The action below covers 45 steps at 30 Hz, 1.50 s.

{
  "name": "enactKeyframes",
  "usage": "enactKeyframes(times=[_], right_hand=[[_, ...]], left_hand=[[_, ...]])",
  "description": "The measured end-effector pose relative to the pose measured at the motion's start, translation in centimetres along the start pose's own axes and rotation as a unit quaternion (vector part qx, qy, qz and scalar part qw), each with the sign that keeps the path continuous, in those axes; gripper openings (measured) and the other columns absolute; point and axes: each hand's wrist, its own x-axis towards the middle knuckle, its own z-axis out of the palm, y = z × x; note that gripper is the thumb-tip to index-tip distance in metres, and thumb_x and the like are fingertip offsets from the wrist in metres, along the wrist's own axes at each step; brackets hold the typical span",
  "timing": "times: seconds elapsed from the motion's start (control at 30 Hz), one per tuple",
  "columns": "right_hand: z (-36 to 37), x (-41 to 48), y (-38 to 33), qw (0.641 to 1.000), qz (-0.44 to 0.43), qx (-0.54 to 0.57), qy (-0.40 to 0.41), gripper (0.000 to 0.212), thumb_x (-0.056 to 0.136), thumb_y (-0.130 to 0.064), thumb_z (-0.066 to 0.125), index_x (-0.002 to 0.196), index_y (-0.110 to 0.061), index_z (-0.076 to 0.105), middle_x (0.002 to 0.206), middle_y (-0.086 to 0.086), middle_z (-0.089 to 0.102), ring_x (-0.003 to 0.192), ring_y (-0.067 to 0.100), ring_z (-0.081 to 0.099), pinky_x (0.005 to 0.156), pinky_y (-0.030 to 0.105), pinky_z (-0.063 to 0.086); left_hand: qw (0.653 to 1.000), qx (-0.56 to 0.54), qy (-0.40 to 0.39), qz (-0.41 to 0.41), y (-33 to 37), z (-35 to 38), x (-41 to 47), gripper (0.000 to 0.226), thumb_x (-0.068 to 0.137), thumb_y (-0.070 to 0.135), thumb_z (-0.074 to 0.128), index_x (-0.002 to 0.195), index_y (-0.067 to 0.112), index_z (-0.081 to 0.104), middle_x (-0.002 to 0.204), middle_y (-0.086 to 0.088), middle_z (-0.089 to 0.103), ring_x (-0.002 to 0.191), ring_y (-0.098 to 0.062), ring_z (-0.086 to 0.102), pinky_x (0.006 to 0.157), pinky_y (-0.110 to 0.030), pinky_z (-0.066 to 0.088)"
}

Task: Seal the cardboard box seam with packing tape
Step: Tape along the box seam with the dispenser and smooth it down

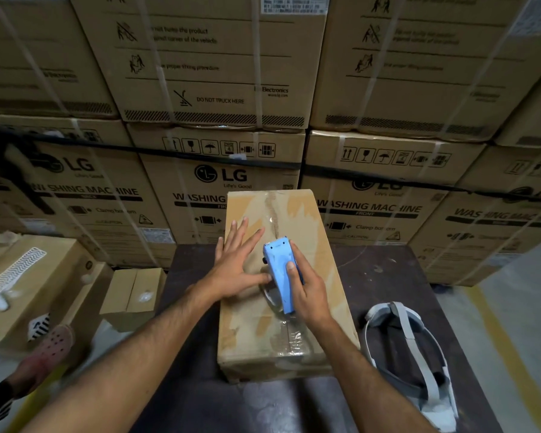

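Cardboard box (281, 285) lying lengthwise on dark surface (388, 276), stiff but light, likely to slide; left hand (235, 264) spread flat, gripping nothing; right hand (306, 285) closed in a firm grip round blue tape dispenser (280, 270), over the seam (274, 214); slick tape (291, 335), best pressed down

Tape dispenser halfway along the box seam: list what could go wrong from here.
1. The right hand runs the blue tape dispenser one-handed; it may veer off the seam, leaving the far stretch unsealed.
2. The left hand lies flat beside the dispenser, thumb touching it; the toothed front edge could nick the fingers.
3. Tape already laid near the front looks wrinkled, so it may grip the cardboard box poorly.
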Motion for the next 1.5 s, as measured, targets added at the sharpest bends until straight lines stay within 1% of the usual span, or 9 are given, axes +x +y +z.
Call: enactKeyframes(times=[0.13,0.23,0.43,0.6,0.8,0.9,1.0,1.23,1.5], right_hand=[[-1.6,0.3,0.6,0.998,-0.023,-0.058,-0.033,0.049,0.107,-0.057,0.039,0.156,-0.057,0.031,0.15,-0.036,0.049,0.134,-0.015,0.048,0.119,0.051,0.043],[-2.3,0.5,1.3,0.989,-0.061,-0.118,-0.058,0.071,0.098,-0.076,0.045,0.16,-0.043,0.037,0.145,-0.017,0.064,0.122,-0.002,0.059,0.114,0.055,0.044],[-2.7,1.8,1.2,0.973,-0.114,-0.195,-0.039,0.075,0.097,-0.081,0.04,0.156,-0.036,0.049,0.126,-0.005,0.065,0.124,0.015,0.057,0.111,0.047,0.042],[-3.4,2.3,1.7,0.971,-0.131,-0.153,-0.127,0.061,0.106,-0.068,0.036,0.16,-0.042,0.04,0.153,-0.009,0.055,0.151,0.01,0.037,0.124,0.048,0.03],[-4.0,2.4,1.7,0.981,-0.113,-0.106,-0.113,0.057,0.106,-0.06,0.036,0.158,-0.037,0.046,0.159,-0.021,0.05,0.156,0.006,0.033,0.127,0.054,0.028],[-3.8,1.9,1.3,0.99,-0.08,-0.055,-0.106,0.073,0.098,-0.076,0.047,0.16,-0.038,0.042,0.153,-0.039,0.043,0.148,-0.004,0.04,0.124,0.039,0.033],[-3.9,1.8,1.0,0.993,-0.059,-0.005,-0.106,0.064,0.099,-0.07,0.052,0.155,-0.039,0.046,0.15,-0.034,0.049,0.144,-0.007,0.043,0.121,0.033,0.038],[-4.5,2.4,2.0,0.994,-0.062,0.063,-0.071,0.037,0.107,-0.044,0.055,0.139,-0.024,0.059,0.127,-0.011,0.068,0.124,0.014,0.065,0.104,0.045,0.055],[-5.1,3.2,1.4,0.99,-0.074,0.064,-0.096,0.034,0.108,-0.036,0.055,0.136,-0.017,0.061,0.12,-0.024,0.07,0.115,0.006,0.068,0.093,0.019,0.051]], left_hand=[[0.999,0.004,-0.037,-0.012,-0.5,0.2,0.7,0.123,0.057,0.096,0.066,0.163,0.054,0.018,0.174,0.016,-0.027,0.154,-0.007,-0.039,0.127,-0.054,-0.023],[0.997,-0.023,-0.067,-0.01,-0.2,0.8,0.8,0.126,0.05,0.105,0.059,0.161,0.055,0.026,0.174,0.019,-0.023,0.155,-0.004,-0.037,0.126,-0.054,-0.024],[0.999,-0.003,-0.03,-0.028,1.8,2.9,0.4,0.097,0.061,0.078,0.065,0.151,0.063,0.031,0.175,0.018,-0.019,0.155,-0.006,-0.037,0.126,-0.057,-0.023],[0.997,0.029,-0.034,-0.065,3.5,5.7,-0.5,0.123,0.071,0.078,0.065,0.155,0.055,-0.021,0.171,0.015,-0.036,0.152,-0.005,-0.043,0.127,-0.051,-0.024],[0.993,0.023,-0.035,-0.112,5.1,6.9,-1.6,0.129,0.071,0.088,0.048,0.153,0.04,-0.039,0.167,0.01,-0.044,0.15,-0.01,-0.046,0.127,-0.055,-0.023],[0.993,0.043,0.009,-0.11,5.7,7.8,-2.2,0.123,0.081,0.078,0.049,0.153,0.039,-0.042,0.167,0.01,-0.044,0.151,-0.012,-0.046,0.128,-0.058,-0.02],[0.994,0.048,0.018,-0.097,6.5,7.9,-2.9,0.123,0.079,0.077,0.048,0.152,0.04,-0.044,0.167,0.009,-0.045,0.151,-0.013,-0.046,0.127,-0.058,-0.022],[0.995,-0.039,0.063,-0.071,7.3,7.5,-3.4,0.098,0.084,0.066,0.045,0.161,0.055,-0.015,0.172,0.017,-0.031,0.155,-0.006,-0.037,0.129,-0.059,-0.016],[0.973,-0.1,0.204,-0.047,7.1,4.6,-1.0,0.075,0.086,0.072,0.061,0.155,0.051,0.043,0.176,0.019,0.015,0.164,-0.004,-0.004,0.132,-0.062,0.01]])
